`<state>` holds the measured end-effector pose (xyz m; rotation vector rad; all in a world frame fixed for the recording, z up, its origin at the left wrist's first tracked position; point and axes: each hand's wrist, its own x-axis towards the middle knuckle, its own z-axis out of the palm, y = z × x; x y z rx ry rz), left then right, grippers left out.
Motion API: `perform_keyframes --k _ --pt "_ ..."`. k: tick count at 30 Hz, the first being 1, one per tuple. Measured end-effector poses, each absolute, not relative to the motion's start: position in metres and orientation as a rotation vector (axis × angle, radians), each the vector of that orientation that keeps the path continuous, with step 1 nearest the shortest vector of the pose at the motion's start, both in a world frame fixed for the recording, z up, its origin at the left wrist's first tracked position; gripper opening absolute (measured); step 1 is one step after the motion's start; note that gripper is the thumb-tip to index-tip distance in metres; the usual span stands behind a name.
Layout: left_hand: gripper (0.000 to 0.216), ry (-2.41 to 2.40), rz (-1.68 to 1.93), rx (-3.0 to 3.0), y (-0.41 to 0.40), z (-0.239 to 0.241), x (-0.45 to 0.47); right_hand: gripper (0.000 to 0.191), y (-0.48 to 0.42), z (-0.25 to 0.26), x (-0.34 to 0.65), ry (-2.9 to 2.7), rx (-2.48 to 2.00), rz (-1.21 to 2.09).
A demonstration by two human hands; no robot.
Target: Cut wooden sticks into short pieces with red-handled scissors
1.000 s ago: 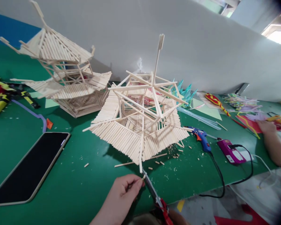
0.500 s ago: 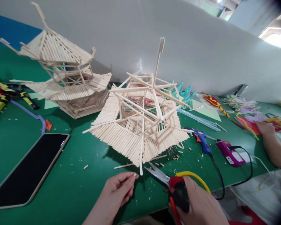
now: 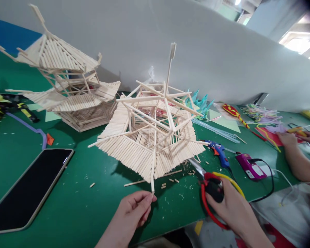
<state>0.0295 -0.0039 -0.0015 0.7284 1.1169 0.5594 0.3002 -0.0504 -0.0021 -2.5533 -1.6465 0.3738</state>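
Note:
My left hand is closed in a pinch on a short wooden stick piece, mostly hidden by the fingertips, at the front beam end of the stick-built pagoda model. That model has a slatted lower roof, and its upper roof is a bare frame with a tall post. In my right hand are scissors with red and yellow handles, the fingers wrapped round them. Their blades point toward the model's front right edge, above wooden offcuts on the green table.
A second pagoda model with a covered top roof stands at the left, behind a phone. To the right lie a blue glue gun and a purple power strip with cables. Another person's hands work at far right.
My left hand has moved slightly right, bringing the stick piece up to the front beam's end. The scissors have shifted right and up, away from that beam, uncovering more offcuts.

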Motion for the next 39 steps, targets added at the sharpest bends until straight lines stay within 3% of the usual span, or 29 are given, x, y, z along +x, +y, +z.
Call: perform_keyframes --k 4,11,13,16,20,31,36,39 --pt "0.029 1.115 0.560 0.704 -0.003 0.004 0.036 0.049 -0.033 -0.021 0.325 -1.689 -2.586 0.024" --pt "0.031 1.097 0.565 0.644 -0.002 -0.001 0.037 0.059 -0.028 -0.012 0.329 -1.783 -2.536 -0.151" --pt "0.030 1.093 0.560 0.623 -0.002 -0.004 0.037 0.051 -0.028 -0.003 0.311 -1.813 -2.384 -0.207" --pt "0.029 1.096 0.551 0.602 -0.001 -0.007 0.037 0.023 -0.024 -0.001 0.268 -2.036 -1.937 0.107" --pt "0.026 1.112 0.563 0.584 0.000 -0.009 0.034 0.020 -0.016 -0.014 0.218 -2.286 -1.737 0.425" --pt "0.031 1.139 0.601 0.587 0.002 -0.007 0.032 0.015 0.013 -0.001 0.195 -2.411 -1.832 0.549" --pt "0.028 1.114 0.614 0.560 0.000 -0.012 0.032 0.015 0.003 0.000 0.197 -2.232 -1.786 0.660" --pt "0.028 1.089 0.606 0.581 -0.002 -0.012 0.035 0.013 -0.010 -0.003 0.195 -1.599 -1.666 1.053"
